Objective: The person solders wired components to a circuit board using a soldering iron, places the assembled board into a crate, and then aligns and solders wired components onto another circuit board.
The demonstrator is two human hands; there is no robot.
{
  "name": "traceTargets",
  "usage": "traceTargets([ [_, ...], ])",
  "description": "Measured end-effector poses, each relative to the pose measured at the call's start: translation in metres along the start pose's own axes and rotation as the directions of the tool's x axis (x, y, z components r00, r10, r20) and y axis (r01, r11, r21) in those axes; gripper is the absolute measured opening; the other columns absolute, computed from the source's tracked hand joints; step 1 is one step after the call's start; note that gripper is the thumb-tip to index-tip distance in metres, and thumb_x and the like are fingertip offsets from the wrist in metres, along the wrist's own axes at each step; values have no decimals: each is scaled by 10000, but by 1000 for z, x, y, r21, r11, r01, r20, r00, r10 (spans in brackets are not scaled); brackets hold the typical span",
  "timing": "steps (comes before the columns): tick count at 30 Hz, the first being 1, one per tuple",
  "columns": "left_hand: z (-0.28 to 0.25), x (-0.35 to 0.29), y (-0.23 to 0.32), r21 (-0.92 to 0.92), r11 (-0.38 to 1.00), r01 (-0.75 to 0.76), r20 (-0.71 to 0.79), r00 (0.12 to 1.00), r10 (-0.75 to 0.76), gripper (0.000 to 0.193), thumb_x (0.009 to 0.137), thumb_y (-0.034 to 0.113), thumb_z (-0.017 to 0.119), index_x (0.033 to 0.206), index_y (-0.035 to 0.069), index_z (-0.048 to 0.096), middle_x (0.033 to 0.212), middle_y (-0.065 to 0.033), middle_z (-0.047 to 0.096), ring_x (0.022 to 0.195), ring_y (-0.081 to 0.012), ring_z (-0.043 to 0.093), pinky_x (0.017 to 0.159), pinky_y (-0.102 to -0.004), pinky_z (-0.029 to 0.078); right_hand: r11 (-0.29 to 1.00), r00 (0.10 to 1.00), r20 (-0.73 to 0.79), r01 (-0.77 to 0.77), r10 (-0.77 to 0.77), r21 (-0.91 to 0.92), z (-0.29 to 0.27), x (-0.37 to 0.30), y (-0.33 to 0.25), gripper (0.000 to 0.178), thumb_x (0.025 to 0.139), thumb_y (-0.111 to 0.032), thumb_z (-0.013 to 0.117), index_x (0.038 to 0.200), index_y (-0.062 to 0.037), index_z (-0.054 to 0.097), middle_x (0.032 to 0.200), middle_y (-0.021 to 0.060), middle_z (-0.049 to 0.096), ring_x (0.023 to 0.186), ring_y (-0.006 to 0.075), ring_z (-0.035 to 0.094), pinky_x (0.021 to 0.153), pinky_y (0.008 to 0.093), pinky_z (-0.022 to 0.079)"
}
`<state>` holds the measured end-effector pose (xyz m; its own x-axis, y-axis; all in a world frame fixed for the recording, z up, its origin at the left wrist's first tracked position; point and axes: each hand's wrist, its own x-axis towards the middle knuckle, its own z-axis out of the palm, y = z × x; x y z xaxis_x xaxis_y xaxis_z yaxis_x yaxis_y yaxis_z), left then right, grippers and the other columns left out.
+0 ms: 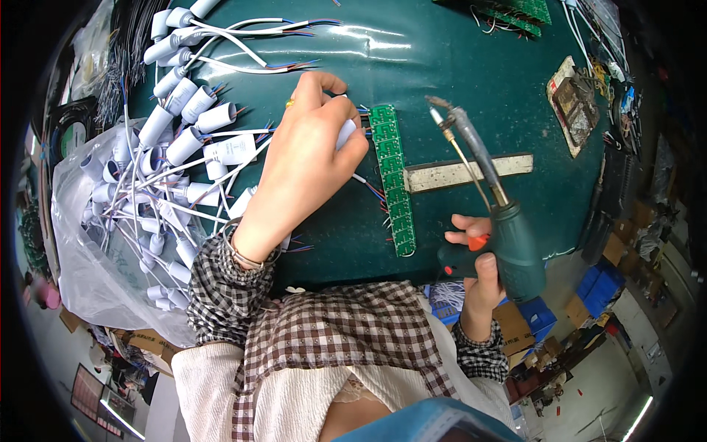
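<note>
While gripping a dark green soldering gun (521, 254) in the right hand (484, 283), pinches a white cylindrical socket (345, 133) between the thumb and fingers of the left hand (313, 140). Curls the right fingers about the handle, close to a red trigger (479, 242); cannot tell whether pressing it. Points the gun's grey barrel (477, 144), with a thin brass tube (464, 160) alongside, toward the far edge of the green worktop (501, 88).

Holds the socket over the middle of the worktop, just beside the far end of a narrow green circuit strip (395, 188); cannot tell whether touching it. Has that strip laid lengthwise from mid-worktop toward the near edge, with thin coloured wires (374, 191) at its left side. Has a whitish bar (449, 174) laid crosswise at the strip's right side, partly behind the barrel.

Has along the left edge a loose heap of white sockets (184, 146), partly in a clear plastic bag (77, 254) toward the near left corner. Has more cables (236, 62) with bared ends near the far left corner, green circuit boards (526, 13) at the far edge, and a worn holder with a dark block (578, 110) near the right edge.
</note>
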<state>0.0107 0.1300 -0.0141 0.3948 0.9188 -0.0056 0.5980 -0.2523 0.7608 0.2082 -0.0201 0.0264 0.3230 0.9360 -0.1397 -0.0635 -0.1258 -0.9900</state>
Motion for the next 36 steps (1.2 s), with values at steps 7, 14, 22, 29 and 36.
traceTargets([
  [7,1,0,-2,-19,999,-26,-18,1000,26,118,758,46,652,824,-42,607,1077,-185,538,881,-328,581,794,-402,487,983,986,53,-154,160,-100,-6,-13,1,431,864,-314,632,1038,76,580,1004,226,608,840,252,647,730,342,569],
  [14,3,0,-1,54,996,-65,-27,997,67,117,753,36,652,820,-45,602,1070,-184,537,888,-332,581,789,-401,490,986,985,82,-145,151,-76,-14,-20,14,645,788,-120,765,1293,99,430,1005,175,657,931,261,674,767,346,594],
  [22,3,0,-1,63,996,-63,-39,997,66,123,740,31,653,806,-58,598,1053,-187,540,880,-337,573,784,-398,485,963,988,130,-48,85,-267,-7,-17,17,614,769,-125,780,1257,100,483,929,151,692,811,178,698,738,287,568],
  [29,4,4,1,54,996,-67,-38,997,69,130,733,30,656,801,-63,595,1041,-187,539,878,-345,567,777,-400,483,957,994,92,-34,63,-290,-7,-19,17,588,753,-88,778,1238,100,505,856,117,702,784,162,691,738,282,547],
  [36,4,1,-1,65,997,-51,-44,998,53,134,729,29,658,802,-63,594,1033,-184,541,880,-346,567,772,-401,483,982,989,108,-83,102,-172,-5,-16,24,566,753,-24,757,1238,109,497,831,108,688,746,146,668,715,271,543],
])
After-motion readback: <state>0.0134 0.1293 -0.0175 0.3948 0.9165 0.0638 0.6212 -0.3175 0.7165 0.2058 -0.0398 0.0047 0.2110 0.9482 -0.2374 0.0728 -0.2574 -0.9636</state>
